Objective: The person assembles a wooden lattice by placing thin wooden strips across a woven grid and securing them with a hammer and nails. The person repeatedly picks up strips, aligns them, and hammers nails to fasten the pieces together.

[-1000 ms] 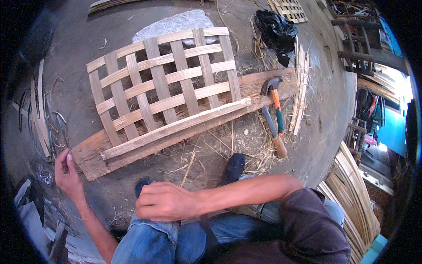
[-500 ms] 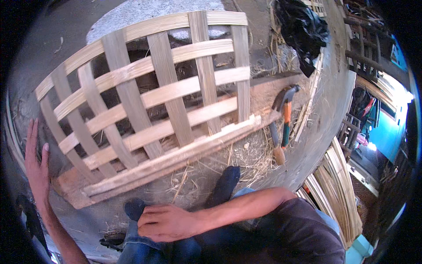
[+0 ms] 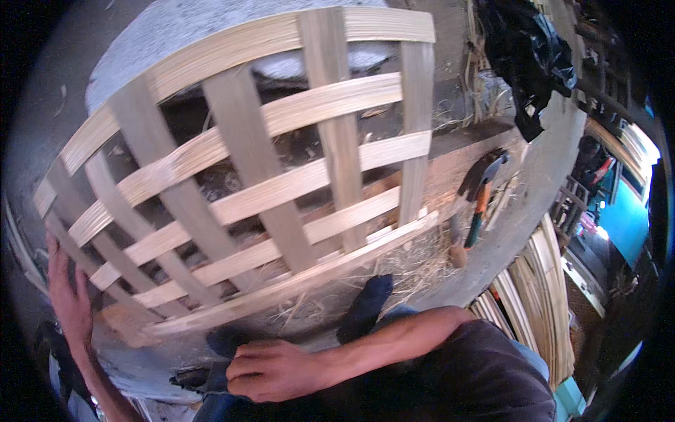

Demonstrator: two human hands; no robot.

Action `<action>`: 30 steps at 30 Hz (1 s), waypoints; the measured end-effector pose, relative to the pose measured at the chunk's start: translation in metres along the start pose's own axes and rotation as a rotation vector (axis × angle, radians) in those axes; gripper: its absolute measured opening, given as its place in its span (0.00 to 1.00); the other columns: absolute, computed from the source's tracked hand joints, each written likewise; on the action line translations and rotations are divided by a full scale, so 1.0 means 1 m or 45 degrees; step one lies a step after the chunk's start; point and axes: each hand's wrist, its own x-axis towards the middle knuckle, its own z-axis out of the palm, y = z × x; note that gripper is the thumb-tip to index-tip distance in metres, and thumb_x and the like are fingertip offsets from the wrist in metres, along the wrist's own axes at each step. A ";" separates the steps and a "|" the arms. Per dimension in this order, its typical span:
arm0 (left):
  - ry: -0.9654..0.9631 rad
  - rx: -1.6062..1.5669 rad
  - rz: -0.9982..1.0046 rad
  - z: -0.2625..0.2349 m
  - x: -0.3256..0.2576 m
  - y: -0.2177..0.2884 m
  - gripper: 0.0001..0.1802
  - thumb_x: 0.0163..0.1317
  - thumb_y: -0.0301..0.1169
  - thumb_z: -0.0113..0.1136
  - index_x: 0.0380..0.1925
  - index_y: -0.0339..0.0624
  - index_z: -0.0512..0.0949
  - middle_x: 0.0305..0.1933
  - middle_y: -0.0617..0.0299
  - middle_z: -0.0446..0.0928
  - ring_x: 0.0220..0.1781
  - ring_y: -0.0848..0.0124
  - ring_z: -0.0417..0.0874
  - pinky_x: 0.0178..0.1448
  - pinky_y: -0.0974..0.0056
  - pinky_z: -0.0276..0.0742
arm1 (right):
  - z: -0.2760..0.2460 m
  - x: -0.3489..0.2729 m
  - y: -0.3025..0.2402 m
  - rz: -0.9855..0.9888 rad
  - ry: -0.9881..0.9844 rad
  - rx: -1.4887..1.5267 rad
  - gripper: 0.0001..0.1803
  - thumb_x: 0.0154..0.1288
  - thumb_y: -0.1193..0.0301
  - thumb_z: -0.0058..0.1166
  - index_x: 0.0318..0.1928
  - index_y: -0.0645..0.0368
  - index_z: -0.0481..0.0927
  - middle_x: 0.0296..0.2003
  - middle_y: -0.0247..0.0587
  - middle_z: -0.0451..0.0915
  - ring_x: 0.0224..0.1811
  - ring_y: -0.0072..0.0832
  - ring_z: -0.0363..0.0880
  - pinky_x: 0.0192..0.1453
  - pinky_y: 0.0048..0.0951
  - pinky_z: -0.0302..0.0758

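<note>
Head view: woven bamboo lattice panel (image 3: 260, 176) filled most of the frame, tilted, its lower edge on a wooden plank (image 3: 450, 176). Left hand (image 3: 67, 295) lay flat, fingers spread, at the panel's lower-left edge. Right hand (image 3: 271, 369) rested loosely curled on the knee, holding nothing. Hammer (image 3: 478, 197) lay just beside the right edge; bamboo strips (image 3: 541, 295) stacked beyond.

A woven bamboo lattice panel (image 3: 246, 183) fills the view from nine to one o'clock. At eight o'clock the left hand (image 3: 69, 295) lies flat against its lower corner. At six, the right hand (image 3: 271, 369) rests curled. A hammer (image 3: 478, 193) lies at three.
</note>
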 end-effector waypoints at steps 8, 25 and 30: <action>0.419 -0.483 0.091 -0.009 0.013 0.070 0.28 0.64 0.31 0.60 0.66 0.45 0.71 0.71 0.45 0.67 0.72 0.51 0.69 0.74 0.56 0.63 | -0.024 -0.004 -0.016 -0.030 -0.211 -0.087 0.11 0.50 0.75 0.65 0.37 0.59 0.83 0.38 0.40 0.81 0.36 0.34 0.81 0.40 0.33 0.80; 0.556 -0.946 0.102 0.040 -0.120 0.100 0.28 0.51 0.28 0.70 0.56 0.41 0.79 0.60 0.53 0.78 0.64 0.56 0.77 0.69 0.55 0.70 | -0.097 -0.034 -0.065 0.248 -0.044 -0.514 0.05 0.59 0.75 0.64 0.36 0.59 0.84 0.35 0.42 0.84 0.40 0.39 0.83 0.43 0.35 0.80; 0.554 -0.913 0.157 0.046 -0.114 0.102 0.24 0.58 0.36 0.68 0.54 0.38 0.80 0.57 0.51 0.79 0.61 0.55 0.78 0.66 0.55 0.71 | -0.110 -0.045 -0.165 0.064 -0.276 -0.074 0.06 0.63 0.74 0.63 0.38 0.62 0.86 0.41 0.43 0.86 0.41 0.36 0.84 0.42 0.35 0.82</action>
